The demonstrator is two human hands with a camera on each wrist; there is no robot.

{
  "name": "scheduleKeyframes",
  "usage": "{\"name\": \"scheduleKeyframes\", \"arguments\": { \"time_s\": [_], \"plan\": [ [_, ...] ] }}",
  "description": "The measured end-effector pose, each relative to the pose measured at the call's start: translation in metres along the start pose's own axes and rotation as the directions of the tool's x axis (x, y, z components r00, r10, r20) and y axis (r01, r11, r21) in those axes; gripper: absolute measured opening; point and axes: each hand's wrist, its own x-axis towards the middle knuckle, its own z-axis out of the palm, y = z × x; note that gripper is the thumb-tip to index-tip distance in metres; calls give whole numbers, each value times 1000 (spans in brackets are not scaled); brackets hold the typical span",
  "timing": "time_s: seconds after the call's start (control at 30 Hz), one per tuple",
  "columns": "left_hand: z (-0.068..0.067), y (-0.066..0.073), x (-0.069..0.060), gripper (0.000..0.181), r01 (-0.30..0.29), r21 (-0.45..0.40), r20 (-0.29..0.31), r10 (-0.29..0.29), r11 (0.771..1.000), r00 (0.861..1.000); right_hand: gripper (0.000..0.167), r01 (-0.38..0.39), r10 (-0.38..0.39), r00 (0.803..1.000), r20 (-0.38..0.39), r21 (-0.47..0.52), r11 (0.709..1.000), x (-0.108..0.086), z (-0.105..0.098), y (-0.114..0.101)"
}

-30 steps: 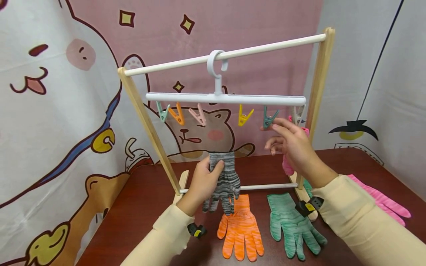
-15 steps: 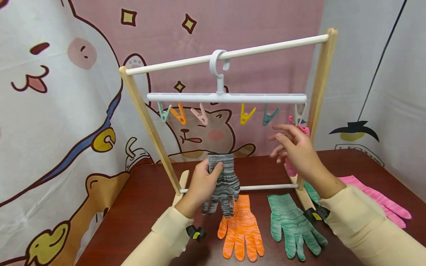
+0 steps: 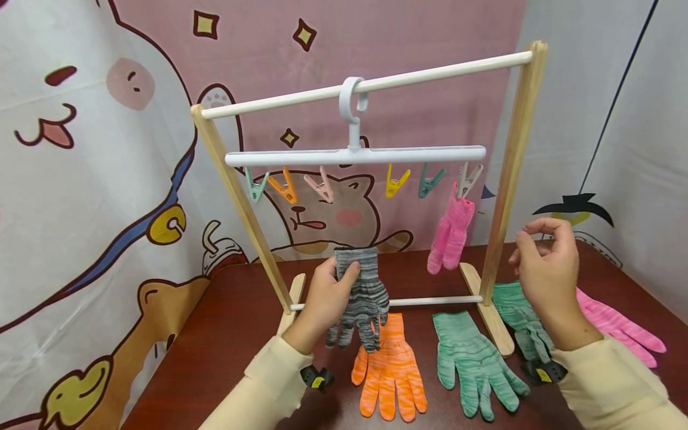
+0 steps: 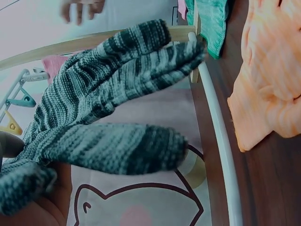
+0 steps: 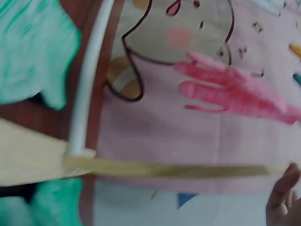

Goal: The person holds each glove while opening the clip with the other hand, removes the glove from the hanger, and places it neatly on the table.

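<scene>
My left hand (image 3: 329, 301) pinches a grey striped knit glove (image 3: 361, 292) by its cuff, thumb in front, with the glove's fingers pointing down. In the left wrist view the striped glove (image 4: 108, 94) fills much of the picture. My right hand (image 3: 550, 275) is in the air right of the wooden stand, its fingers loosely bent and nothing in them. A pink glove (image 3: 451, 233) hangs from a grey clothespin (image 3: 469, 179) at the hanger's right end. The white hanger (image 3: 355, 156) also carries several other clothespins, among them a yellow one (image 3: 396, 182) and a teal one (image 3: 430, 181).
The hanger hooks over the top bar (image 3: 441, 74) of the wooden stand (image 3: 513, 179). On the dark red table (image 3: 215, 358) lie an orange glove (image 3: 390, 376), a green glove (image 3: 475, 358), another green glove (image 3: 518, 313) partly behind my right arm, and a pink glove (image 3: 618, 325).
My right hand has moved from beside the teal clothespin to the right, past the stand's post. The hanger has swung slightly left, and the hanging pink glove shows fully. My left hand is nearly still.
</scene>
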Motion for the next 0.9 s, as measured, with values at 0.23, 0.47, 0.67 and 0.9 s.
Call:
{"name": "scheduleKeyframes", "arguments": {
  "time_s": [0.23, 0.47, 0.67, 0.9],
  "plan": [
    [0, -1, -4, 21, 8, 10, 17, -8, 1000, 1000, 57, -121, 128, 909, 396, -44, 992, -1, -5, 32],
    [-3, -2, -8, 22, 32, 16, -6, -32, 999, 999, 50, -129, 113, 869, 482, 0, 992, 0, -3, 46],
    [-9, -9, -10, 21, 41, 46, -9, -40, 998, 999, 39, -123, 92, 872, 481, 31, 992, 1, -1, 50],
    [-28, -21, -16, 17, 72, 138, -31, -68, 988, 997, 38, -99, 71, 887, 456, 37, 994, -1, 3, 54]
  ]
}}
